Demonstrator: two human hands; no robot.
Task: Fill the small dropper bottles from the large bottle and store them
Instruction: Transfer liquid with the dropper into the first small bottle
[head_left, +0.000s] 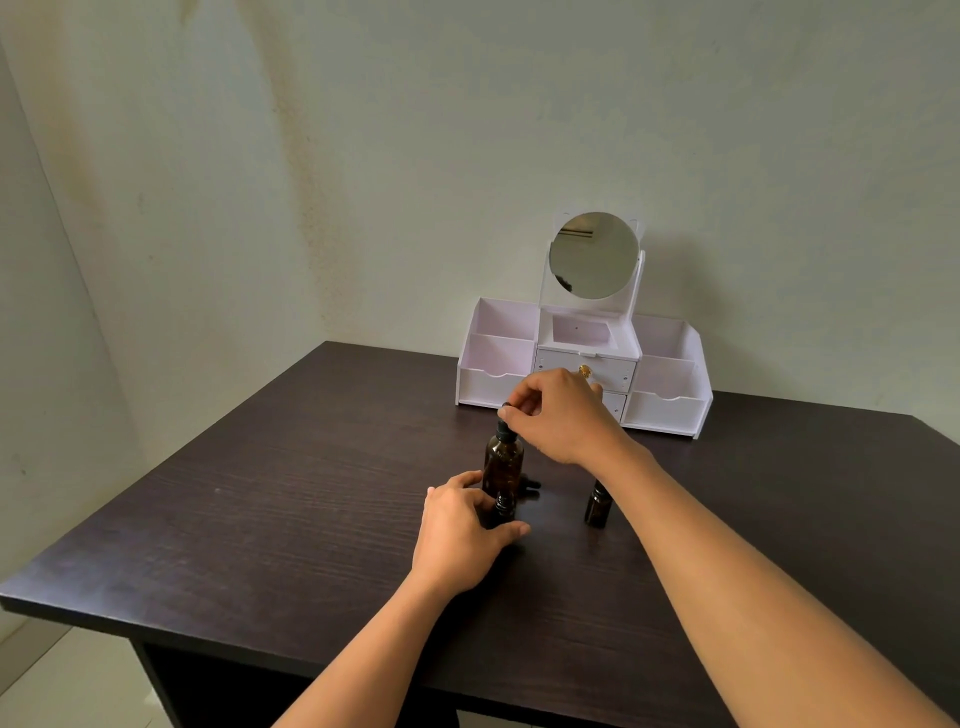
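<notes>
The right hand (558, 415) pinches the black dropper top (504, 411) of the upright large amber bottle (502, 462). The left hand (462, 530) grips a small dropper bottle (503, 512) just in front of it on the dark table (260, 493).

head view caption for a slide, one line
Right hand pinches the dropper on the large bottle while the left hand holds a small bottle.

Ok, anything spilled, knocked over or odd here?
No spill shows. What looks like a black dropper cap lies loose on the table beside the large amber bottle. Yellowish stains streak the wall.
</notes>
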